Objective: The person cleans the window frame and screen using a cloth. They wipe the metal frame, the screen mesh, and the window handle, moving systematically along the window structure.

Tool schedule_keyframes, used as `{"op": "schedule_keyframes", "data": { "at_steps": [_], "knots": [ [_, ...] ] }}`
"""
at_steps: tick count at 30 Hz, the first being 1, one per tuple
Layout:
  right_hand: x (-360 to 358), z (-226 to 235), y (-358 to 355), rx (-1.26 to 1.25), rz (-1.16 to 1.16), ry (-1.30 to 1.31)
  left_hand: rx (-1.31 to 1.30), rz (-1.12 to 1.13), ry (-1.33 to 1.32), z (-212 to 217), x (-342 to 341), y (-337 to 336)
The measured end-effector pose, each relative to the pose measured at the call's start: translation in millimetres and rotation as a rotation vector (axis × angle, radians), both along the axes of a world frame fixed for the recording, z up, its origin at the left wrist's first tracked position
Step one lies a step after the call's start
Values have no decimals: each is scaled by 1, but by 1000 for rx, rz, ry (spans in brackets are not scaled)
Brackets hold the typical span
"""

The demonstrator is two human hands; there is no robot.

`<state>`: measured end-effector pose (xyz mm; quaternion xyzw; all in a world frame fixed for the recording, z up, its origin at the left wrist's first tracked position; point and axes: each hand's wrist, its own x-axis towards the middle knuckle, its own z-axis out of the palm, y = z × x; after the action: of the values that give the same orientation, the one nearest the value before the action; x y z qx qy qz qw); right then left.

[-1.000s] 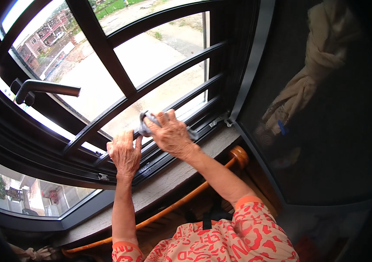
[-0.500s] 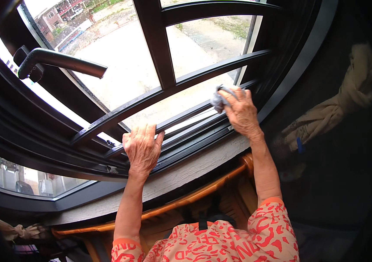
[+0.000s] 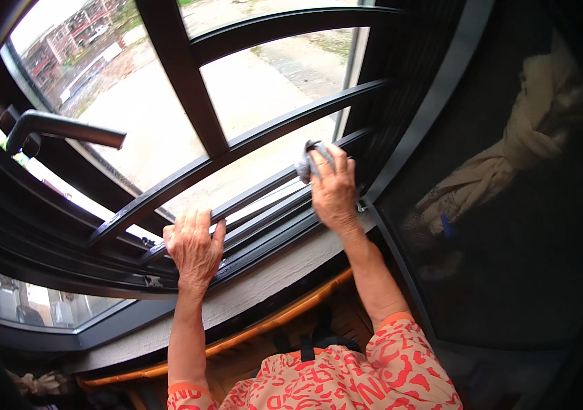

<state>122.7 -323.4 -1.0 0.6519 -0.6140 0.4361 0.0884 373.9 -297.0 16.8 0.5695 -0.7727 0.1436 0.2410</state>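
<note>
Fingers of right hand (image 3: 336, 196) curled snug round crumpled grey fabric cloth (image 3: 303, 171), bunched under fingertips at slim black metal bar (image 3: 254, 197); left hand (image 3: 194, 251) half-curled over bar; cloth likely light, soft, grip bunched middle; bar likely stiff

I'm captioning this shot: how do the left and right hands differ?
The left hand holds the dark window bar without a cloth; the right hand holds a grey cloth at it. The left hand sits lower in view than the right hand. Both show their backs.
</note>
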Motion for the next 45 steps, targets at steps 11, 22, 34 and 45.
{"op": "schedule_keyframes", "data": {
  "at_steps": [11,22,34,45],
  "knots": [
    [-66,-18,-34,-233,-257,-204,-21,6,-34,1,-2,1],
    [-82,-10,-63,-138,-290,-708,-41,-6,-42,0,-2,0],
    [-9,-19,-37,-89,69,-936,-50,-39,7,-1,-2,1],
    [19,20,16,215,298,-490,-47,-40,37,-1,1,0]
  ]
}}
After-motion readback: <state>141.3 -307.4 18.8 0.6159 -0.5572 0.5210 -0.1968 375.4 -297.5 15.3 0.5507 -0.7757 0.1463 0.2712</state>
